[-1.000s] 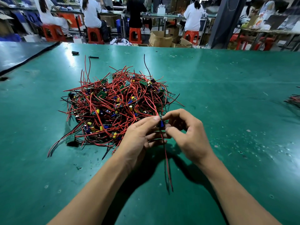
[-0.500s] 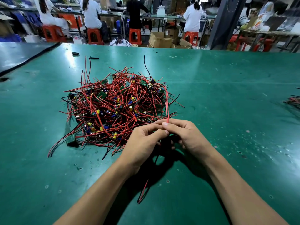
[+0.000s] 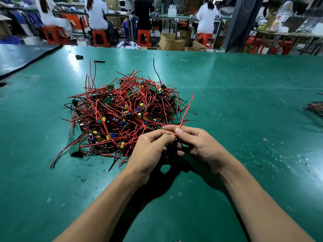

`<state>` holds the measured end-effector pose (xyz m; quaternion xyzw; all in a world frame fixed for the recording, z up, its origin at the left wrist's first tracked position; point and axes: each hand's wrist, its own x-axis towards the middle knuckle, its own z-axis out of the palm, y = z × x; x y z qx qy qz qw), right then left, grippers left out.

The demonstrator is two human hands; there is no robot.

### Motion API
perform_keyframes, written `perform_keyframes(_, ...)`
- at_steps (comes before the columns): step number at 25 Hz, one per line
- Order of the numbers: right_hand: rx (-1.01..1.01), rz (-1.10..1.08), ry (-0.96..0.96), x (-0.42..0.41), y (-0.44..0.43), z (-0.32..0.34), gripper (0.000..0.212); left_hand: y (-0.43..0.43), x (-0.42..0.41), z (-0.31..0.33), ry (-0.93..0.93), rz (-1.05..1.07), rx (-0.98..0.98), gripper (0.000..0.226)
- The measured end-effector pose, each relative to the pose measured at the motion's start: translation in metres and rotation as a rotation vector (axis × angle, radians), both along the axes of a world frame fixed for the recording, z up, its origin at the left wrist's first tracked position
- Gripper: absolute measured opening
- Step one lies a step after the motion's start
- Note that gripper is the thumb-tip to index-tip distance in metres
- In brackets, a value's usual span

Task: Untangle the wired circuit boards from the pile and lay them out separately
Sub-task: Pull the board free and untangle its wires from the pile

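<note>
Pile [image 3: 122, 110] of wired boards: sits on green table [image 3: 244, 81], left of centre, closer to the far edge than the near one. Red + black leads all knotted, so nothing lifts out clean.

Both hands at the pile's near-right rim, raised off the surface.
- R hand [image 3: 202, 145]: fingers curled, thumb + forefinger pinching the root of a red lead [image 3: 187, 109]. Lead sticks up and away toward the far-right corner, clear of the tangle. Prob. held there to keep it from re-snagging.
- L hand [image 3: 152, 149]: fingers curled in too, tips meeting R thumb, pinching a small dark part. I take it for the board [image 3: 176, 139]; mostly hidden by fingers, can't confirm.

Judgement: one unit is out of the pile or nearly so, not yet laid down. The two-point grip looks meant to sort board from leads before placing.

Bundle [image 3: 314, 107] at the right edge, well apart from the pile; likely the lay-out spot. Few black bits [image 3: 79, 56] near the far-left corner.
</note>
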<state>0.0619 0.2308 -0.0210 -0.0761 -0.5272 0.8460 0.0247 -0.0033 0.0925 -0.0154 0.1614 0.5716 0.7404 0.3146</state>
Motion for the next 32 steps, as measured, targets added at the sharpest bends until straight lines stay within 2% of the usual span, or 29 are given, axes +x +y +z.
perform_keyframes(4, -0.025, 0.012, 0.01, -0.001, 0.004, -0.001, 0.026, -0.001, 0.0, 0.003, -0.035, -0.04, 0.017, 0.022)
perform_keyframes(8, 0.083, -0.01, -0.036, -0.003, 0.006, -0.004, 0.033, -0.003, -0.001, 0.003, -0.02, -0.055, 0.015, 0.018)
perform_keyframes(13, 0.095, -0.022, -0.039, -0.002, 0.001, -0.004, 0.033, -0.003, -0.003, 0.001, -0.022, -0.055, -0.01, 0.019)
perform_keyframes(19, 0.258, -0.045, -0.049, 0.002, 0.001, -0.005, 0.023, 0.001, -0.002, -0.01, 0.156, -0.017, -0.11, 0.017)
perform_keyframes(25, 0.394, -0.186, -0.029, -0.008, -0.006, -0.016, 0.022, 0.006, -0.005, -0.015, 0.134, 0.04, -0.118, 0.017)
perform_keyframes(28, 0.518, -0.341, -0.03, -0.015, -0.003, -0.02, 0.021, 0.011, -0.002, -0.014, 0.117, 0.039, -0.122, 0.015)
perform_keyframes(32, 0.571, -0.493, -0.015, -0.02, 0.0, -0.022, 0.021, 0.015, 0.0, -0.011, 0.093, 0.018, -0.121, 0.015)
